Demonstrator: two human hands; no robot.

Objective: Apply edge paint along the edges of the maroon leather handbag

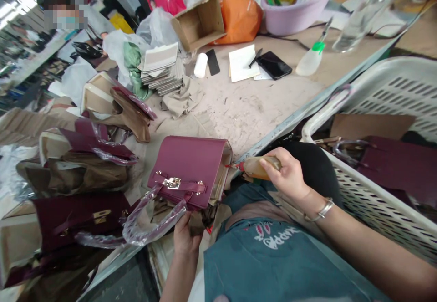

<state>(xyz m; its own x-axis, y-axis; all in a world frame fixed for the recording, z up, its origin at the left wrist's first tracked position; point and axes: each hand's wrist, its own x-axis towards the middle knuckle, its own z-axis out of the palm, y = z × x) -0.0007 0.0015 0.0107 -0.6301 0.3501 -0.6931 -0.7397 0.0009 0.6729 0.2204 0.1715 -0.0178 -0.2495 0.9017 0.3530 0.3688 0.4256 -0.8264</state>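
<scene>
A burgundy handbag (193,161) with a gold clasp lies tilted on the table edge in front of me, its handle (150,224) wrapped in clear plastic. My left hand (187,236) grips the bag from below, at the near side by the brown lining; its fingertips are partly hidden. In my right hand (287,174) is a squeeze bottle (257,167) of amber-brown liquid, held sideways. Its red nozzle points left, with the thin tip at the bag's open right side edge; whether it touches cannot be made out.
Several unfinished burgundy bags (85,215) crowd the left side. Behind stand stacked cards (162,72), a cardboard box (201,24), a phone (273,65), a clear bottle with green cap (310,58) and a purple basin (287,17). A white plastic crate (372,183) holding bags is on my right.
</scene>
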